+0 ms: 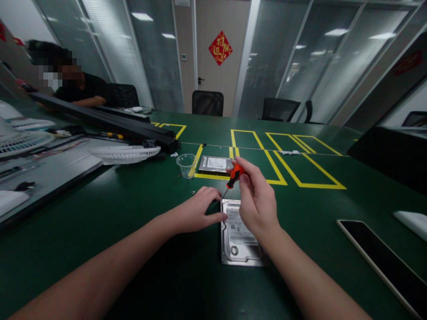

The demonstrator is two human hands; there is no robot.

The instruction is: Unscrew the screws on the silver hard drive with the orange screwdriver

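A silver hard drive (235, 235) lies label side up on the green table in front of me. In my right hand (258, 200) is a red and black screwdriver (235, 175), its tip down at the drive's far left corner. My left hand (200, 209) steadies the drive, thumb on its label and fingers by that same corner; the fingers are apart. Beyond, a second hard drive (215, 164) lies inside a yellow tape outline, partly behind my right hand. A clear plastic cup (187, 166) stands left of it, with tiny bits, perhaps screws, on the table nearby.
A phone (380, 262) lies at the right, near a white object (412, 224). White fan parts (125, 154) and long black bars (110, 113) crowd the left side. Another person (80, 84) sits at the far left. Yellow tape outlines (316, 184) mark the table.
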